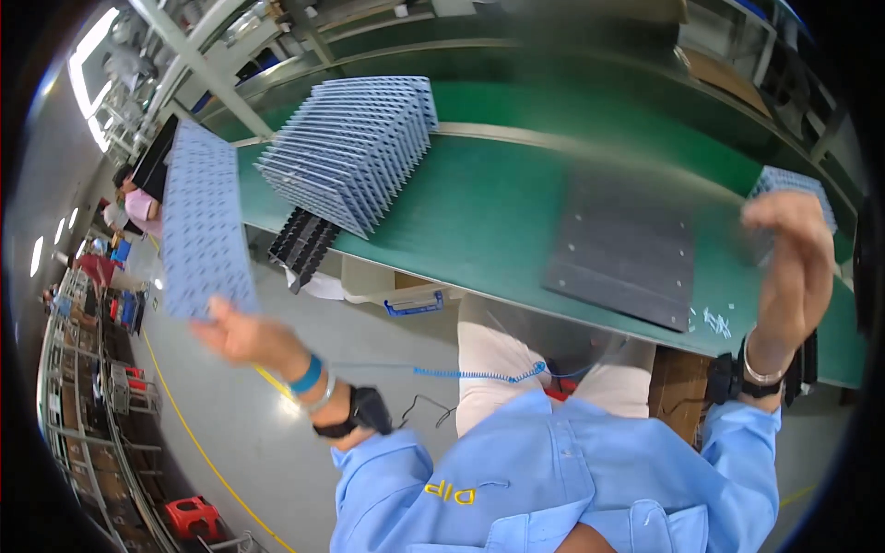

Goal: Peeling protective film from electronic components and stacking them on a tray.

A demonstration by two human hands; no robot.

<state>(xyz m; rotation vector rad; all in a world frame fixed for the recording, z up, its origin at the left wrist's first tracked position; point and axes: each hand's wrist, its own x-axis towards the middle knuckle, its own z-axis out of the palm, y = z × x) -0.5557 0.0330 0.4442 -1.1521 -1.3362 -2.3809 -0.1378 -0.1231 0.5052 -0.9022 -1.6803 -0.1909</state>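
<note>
My left hand (241,337) pinches the lower edge of a light blue panel (205,217) covered in rows of small dark marks, out past the left end of the green bench. Close by, many similar panels (350,147) stand on edge in a row in a black slotted rack (302,247). At the bench's right end, my right hand (791,226) is raised in front of another group of light blue panels (797,184). Its fingers are smeared by motion, and whether they touch a panel is hidden.
A dark flat plate (622,253) with small studs lies on the green bench (479,184). Small white pieces (716,322) are scattered by its right corner. A coiled blue cord (479,374) runs from my left wrist across my lap. Other people work far left, near a red stool (192,518).
</note>
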